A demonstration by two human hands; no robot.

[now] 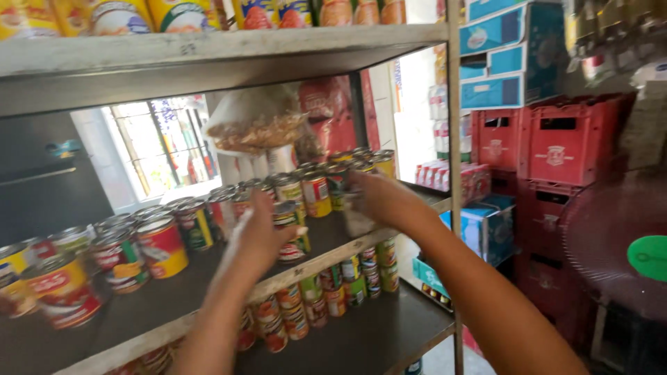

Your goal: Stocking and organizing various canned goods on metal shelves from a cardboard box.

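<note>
Both your hands are up at the middle shelf (208,274), in the centre of the frame. Your left hand (260,232) is spread open with the fingers loosely fanned, its palm against the side of a tin with a red and green label (290,236) that stands near the shelf's front edge; it touches the tin without closing round it. Your right hand (375,196), just to the right and a little higher, is curled round a blurred, pale can (358,221), and it seems to have hold of it, though motion blur makes the grip hard to judge. Behind both hands, a row of tins with red and yellow labels (316,187) runs toward the back right of the shelf. More tins, red and yellow ones among them (163,246), crowd the left part of the shelf. On the shelf below, small stacked cans (340,281) line the front edge. At the right of the frame stand red plastic crates (566,142), with blue cartons (504,52) piled above them at the upper right.
</note>
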